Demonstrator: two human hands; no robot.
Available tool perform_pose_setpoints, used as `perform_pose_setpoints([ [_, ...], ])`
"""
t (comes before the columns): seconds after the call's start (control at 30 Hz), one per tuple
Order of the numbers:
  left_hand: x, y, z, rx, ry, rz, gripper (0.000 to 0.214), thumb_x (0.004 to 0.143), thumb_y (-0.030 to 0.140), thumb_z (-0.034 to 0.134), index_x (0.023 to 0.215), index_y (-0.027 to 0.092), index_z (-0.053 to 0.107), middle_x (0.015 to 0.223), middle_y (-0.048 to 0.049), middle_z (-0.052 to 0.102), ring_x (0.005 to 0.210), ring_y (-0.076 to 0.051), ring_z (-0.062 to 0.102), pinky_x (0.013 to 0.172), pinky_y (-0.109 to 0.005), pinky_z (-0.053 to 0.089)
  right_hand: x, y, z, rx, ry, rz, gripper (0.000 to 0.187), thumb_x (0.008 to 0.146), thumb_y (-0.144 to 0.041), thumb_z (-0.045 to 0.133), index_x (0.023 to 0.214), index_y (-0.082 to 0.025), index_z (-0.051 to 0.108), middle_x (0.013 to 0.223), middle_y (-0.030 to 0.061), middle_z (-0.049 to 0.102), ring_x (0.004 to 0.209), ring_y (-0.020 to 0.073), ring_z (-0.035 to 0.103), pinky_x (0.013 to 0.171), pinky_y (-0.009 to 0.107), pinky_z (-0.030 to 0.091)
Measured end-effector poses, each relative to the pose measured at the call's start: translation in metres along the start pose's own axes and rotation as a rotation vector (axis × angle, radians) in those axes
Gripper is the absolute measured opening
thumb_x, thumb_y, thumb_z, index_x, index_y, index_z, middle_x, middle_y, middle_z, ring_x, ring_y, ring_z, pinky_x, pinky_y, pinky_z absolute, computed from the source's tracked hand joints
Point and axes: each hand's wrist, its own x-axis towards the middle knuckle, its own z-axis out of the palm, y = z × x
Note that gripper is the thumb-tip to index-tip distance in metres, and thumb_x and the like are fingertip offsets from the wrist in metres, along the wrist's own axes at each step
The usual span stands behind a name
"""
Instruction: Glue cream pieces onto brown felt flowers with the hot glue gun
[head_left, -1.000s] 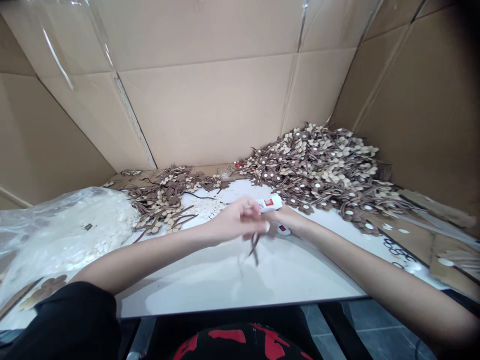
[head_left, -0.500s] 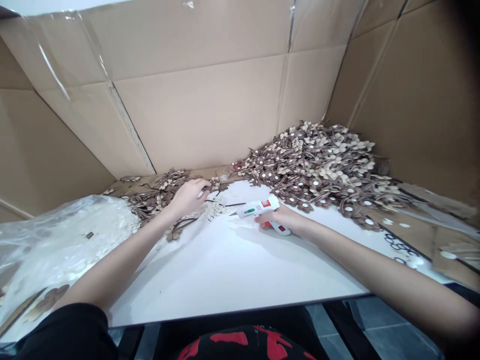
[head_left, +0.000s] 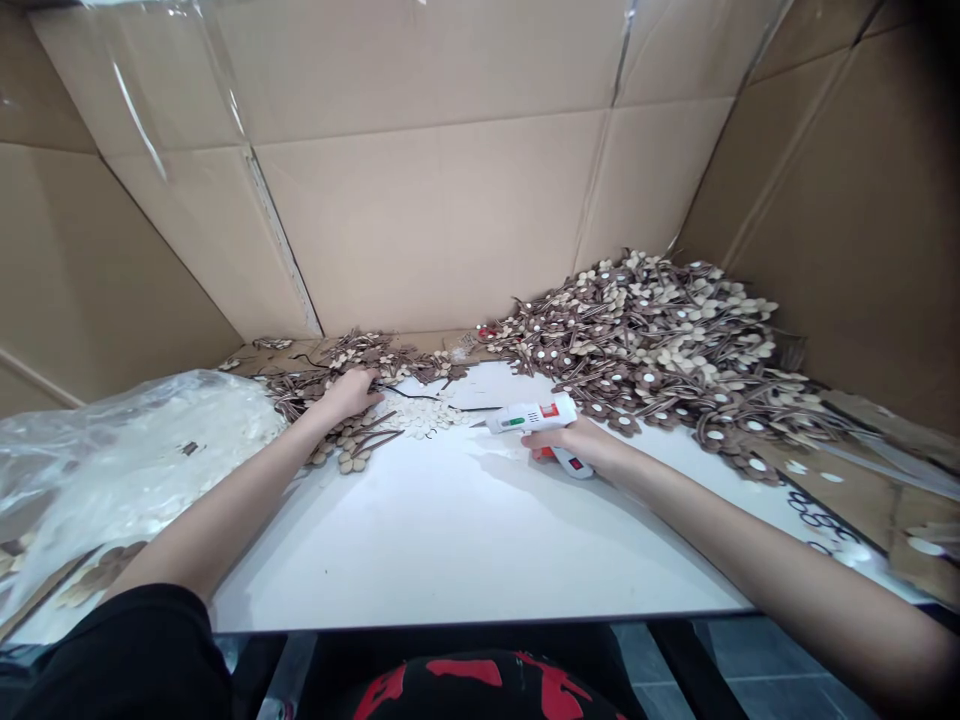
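Observation:
My right hand (head_left: 562, 443) is wrapped round a white hot glue gun (head_left: 531, 413) with an orange trigger. Its nozzle points left, above the white tabletop. My left hand (head_left: 351, 393) reaches down at the left heap of brown and beige felt flowers (head_left: 352, 348), fingers bent together; what lies between the fingertips is hidden. Beside that hand, small white discs (head_left: 424, 415) are scattered on the table. Just below it rest a few felt flowers with stems (head_left: 354, 455). A black cord (head_left: 409, 396) runs behind the discs.
A large heap of felt flowers (head_left: 660, 340), several with white dots, fills the back right. A clear plastic bag of white pieces (head_left: 150, 460) lies at the left. Cardboard walls (head_left: 450, 220) surround the white table (head_left: 450, 550). Dark rings (head_left: 810, 505) lie at the right.
My left hand has moved left and a little down, from behind the white discs to the left flower heap. The glue gun stays nearly in place; the view has shifted slightly.

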Motion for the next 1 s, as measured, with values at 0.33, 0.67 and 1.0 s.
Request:
perform_pose_setpoints([
  [0.33, 0.005, -0.012, -0.001, -0.014, 0.03, -0.027, 0.034, 0.071, 0.033, 0.055, 0.098, 0.014, 0.063, 0.099, -0.009, 0.066, 0.089, -0.023, 0.06, 0.078, -0.026, 0.044, 0.001, 0.002, -0.002, -0.013, -0.007, -0.007, 0.009, 0.061, -0.023, 0.062, 0.065, -0.016, 0.059, 0.06, 0.0016, 0.062, 0.055, 0.0141, 0.054, 0.05, 0.024, 0.039],
  [0.67, -0.002, 0.001, 0.0, 0.075, -0.004, -0.14, 0.03, 0.071, 0.021, 0.05, 0.098, 0.011, 0.059, 0.091, -0.0154, 0.064, 0.083, -0.028, 0.061, 0.069, -0.03, 0.046, 0.001, 0.001, -0.001, 0.036, 0.019, 0.017, 0.01, 0.059, -0.022, 0.065, 0.066, -0.016, 0.06, 0.062, 0.0029, 0.064, 0.059, 0.015, 0.056, 0.053, 0.024, 0.043],
  [1.0, 0.002, -0.007, -0.005, 0.073, 0.211, -0.075, 0.032, 0.073, 0.012, 0.048, 0.105, 0.009, 0.053, 0.107, -0.0168, 0.055, 0.099, -0.028, 0.055, 0.082, -0.033, 0.045, -0.001, 0.001, -0.001, 0.05, 0.024, 0.002, 0.014, 0.057, -0.023, 0.066, 0.067, -0.016, 0.06, 0.058, 0.0015, 0.062, 0.054, 0.014, 0.055, 0.049, 0.023, 0.041],
])
